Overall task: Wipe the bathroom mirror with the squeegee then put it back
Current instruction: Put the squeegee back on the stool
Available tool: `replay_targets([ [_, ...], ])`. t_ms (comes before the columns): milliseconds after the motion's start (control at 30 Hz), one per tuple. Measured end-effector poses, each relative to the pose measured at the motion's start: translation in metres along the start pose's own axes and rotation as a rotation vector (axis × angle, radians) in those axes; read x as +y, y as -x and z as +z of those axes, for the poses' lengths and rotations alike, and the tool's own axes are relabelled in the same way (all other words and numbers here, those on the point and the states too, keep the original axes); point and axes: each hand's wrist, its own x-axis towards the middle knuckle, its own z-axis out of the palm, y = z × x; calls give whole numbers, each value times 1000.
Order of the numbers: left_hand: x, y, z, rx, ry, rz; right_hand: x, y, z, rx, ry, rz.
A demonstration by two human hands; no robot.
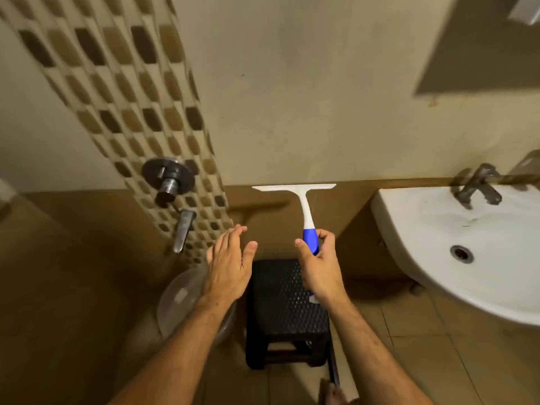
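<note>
The squeegee has a white blade and neck and a blue grip. It stands upright in mid-air, blade on top, in front of the wall. My right hand is shut on its blue grip. My left hand hovers to the left of it, fingers spread, holding nothing. The mirror hangs on the wall at the top right, above the washbasin, well away from the squeegee.
A black plastic stool stands on the floor right below my hands. A white washbasin with a tap is on the right. A shower valve and spout sit on the left wall, with a clear bucket beneath.
</note>
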Motion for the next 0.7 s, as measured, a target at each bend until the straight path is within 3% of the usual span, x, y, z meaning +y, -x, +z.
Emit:
replay_targets([
  [333, -47, 34, 64, -126, -29, -224, 99, -35, 39, -69, 106, 209],
  [700, -127, 42, 170, -392, -18, -274, 254, -83, 75, -3, 392, 403],
])
